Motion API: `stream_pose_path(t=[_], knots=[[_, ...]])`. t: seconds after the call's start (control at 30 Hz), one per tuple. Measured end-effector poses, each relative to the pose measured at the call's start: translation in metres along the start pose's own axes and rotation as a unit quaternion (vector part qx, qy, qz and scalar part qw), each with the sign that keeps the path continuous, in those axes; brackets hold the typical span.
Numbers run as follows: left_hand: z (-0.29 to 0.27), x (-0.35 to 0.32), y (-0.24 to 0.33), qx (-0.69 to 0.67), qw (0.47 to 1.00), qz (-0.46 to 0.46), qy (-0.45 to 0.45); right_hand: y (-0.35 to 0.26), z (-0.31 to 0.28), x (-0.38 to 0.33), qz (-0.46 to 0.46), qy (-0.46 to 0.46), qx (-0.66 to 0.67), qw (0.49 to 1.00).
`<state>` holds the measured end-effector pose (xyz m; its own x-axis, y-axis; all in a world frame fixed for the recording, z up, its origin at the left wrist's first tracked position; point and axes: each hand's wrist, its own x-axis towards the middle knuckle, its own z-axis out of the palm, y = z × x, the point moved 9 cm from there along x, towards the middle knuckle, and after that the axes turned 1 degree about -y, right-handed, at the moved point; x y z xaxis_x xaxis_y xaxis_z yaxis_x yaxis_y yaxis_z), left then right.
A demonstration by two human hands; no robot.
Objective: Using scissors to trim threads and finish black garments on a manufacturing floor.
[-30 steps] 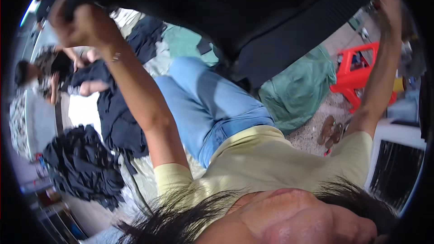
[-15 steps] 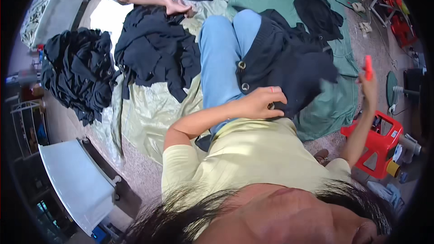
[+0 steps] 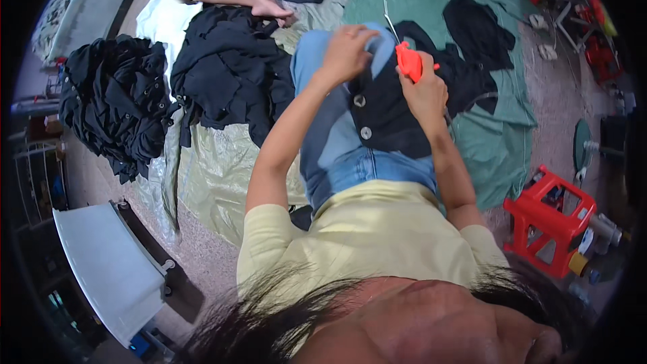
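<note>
My right hand grips an orange-red tagging gun, a pistol-shaped tool with a thin pale strip rising from its far end. It is held over a dark navy buttoned garment spread across my lap and blue jeans. Two round buttons show along the garment's left edge. Over my knees is my left hand, slightly blurred, its fingers loosely bent and apart with nothing visible in them.
Dark garments lie in a heap at the left and a pile beside my legs. Others rest on the green sheet. A red stool stands right, a white-topped bench left. Another person's bare foot is ahead.
My right hand has swung in from the far right with the tagging gun, over the garment. My left hand has moved from near my waist to my knees. The garment now lies flatter.
</note>
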<state>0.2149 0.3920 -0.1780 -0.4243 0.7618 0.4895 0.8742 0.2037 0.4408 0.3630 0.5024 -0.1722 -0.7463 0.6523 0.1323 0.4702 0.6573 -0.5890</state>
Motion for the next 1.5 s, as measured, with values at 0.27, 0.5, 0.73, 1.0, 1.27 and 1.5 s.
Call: stream_pose_path(t=[0.27, 0.5, 0.73, 1.0, 1.27, 1.5], knots=[[0.137, 0.053, 0.021, 0.064, 0.896, 0.072, -0.433, -0.004, -0.003, 0.011, -0.003, 0.101, 0.076, 0.992], [0.195, 0.042, -0.013, -0.186, 0.741, 0.081, -0.640, 0.033, 0.017, -0.014, 0.051, 0.049, 0.104, 0.992], [0.197, 0.042, -0.043, -0.282, 0.685, -0.036, -0.671, 0.072, 0.023, -0.013, 0.054, -0.014, 0.091, 0.994], [0.219, 0.057, -0.046, -0.211, 0.797, 0.076, -0.561, 0.087, 0.031, 0.004, 0.060, 0.034, 0.357, 0.931], [0.249, 0.062, -0.063, -0.208, 0.719, -0.022, -0.663, 0.053, 0.046, 0.021, 0.063, 0.009, 0.212, 0.975], [0.250, 0.056, -0.036, -0.162, 0.751, 0.058, -0.638, 0.068, 0.053, 0.009, 0.017, -0.047, 0.305, 0.951]])
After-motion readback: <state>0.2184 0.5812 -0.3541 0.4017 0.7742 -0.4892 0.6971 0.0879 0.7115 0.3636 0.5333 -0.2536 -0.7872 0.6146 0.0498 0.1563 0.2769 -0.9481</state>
